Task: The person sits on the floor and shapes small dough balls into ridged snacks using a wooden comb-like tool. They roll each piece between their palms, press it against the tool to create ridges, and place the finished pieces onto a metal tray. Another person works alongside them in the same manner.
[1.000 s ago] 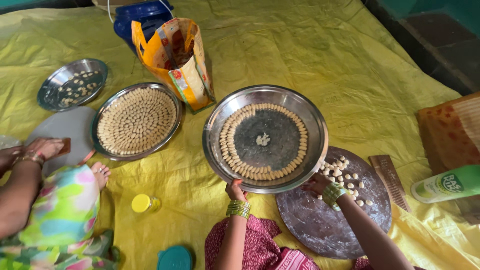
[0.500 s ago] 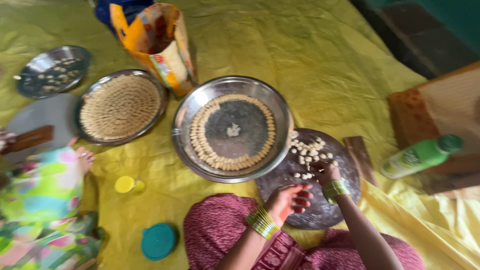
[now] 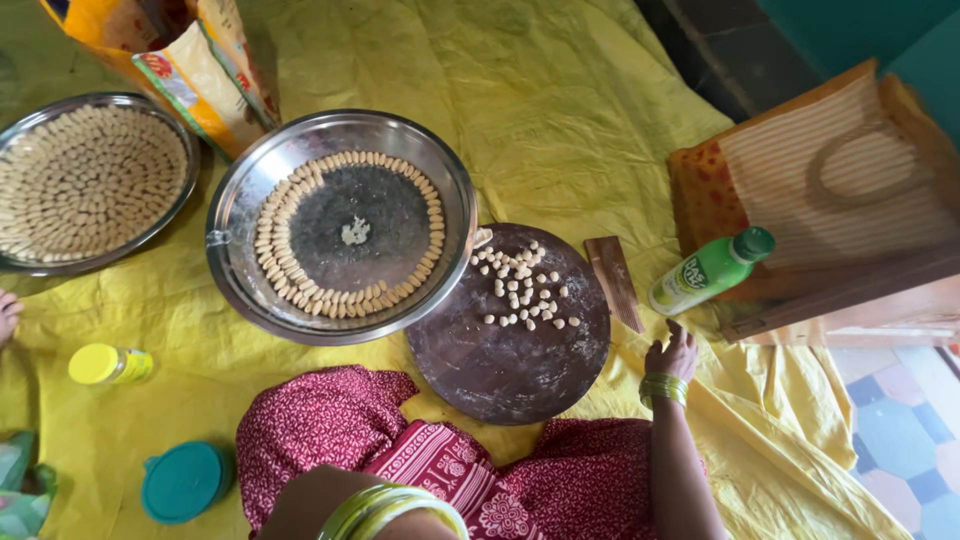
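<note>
My right hand (image 3: 672,355) lies on the yellow sheet (image 3: 560,100), fingers apart and holding nothing, just below a green plastic bottle (image 3: 710,270) lying on its side. To its left is a round dark board (image 3: 500,370) with several small pale dough pieces (image 3: 520,290) scattered on it. A steel plate (image 3: 240,180) beside the board holds rings of shaped dough pieces around a dark centre. Only my left wrist with green bangles (image 3: 390,510) shows at the bottom edge; the hand itself is out of view.
A ridged wooden strip (image 3: 615,280) lies right of the board. A second steel plate (image 3: 185,195) full of pieces sits far left, with a yellow packet (image 3: 200,60) behind. A yellow-capped jar (image 3: 105,365), a teal lid (image 3: 185,480) and a striped bag (image 3: 830,170) are nearby. Another person's fingers (image 3: 8,315) show at the left edge.
My right hand has left the board and moved right, toward the green bottle. My left hand has let go of the plate's rim and pulled back to my body. The view shifted right.
</note>
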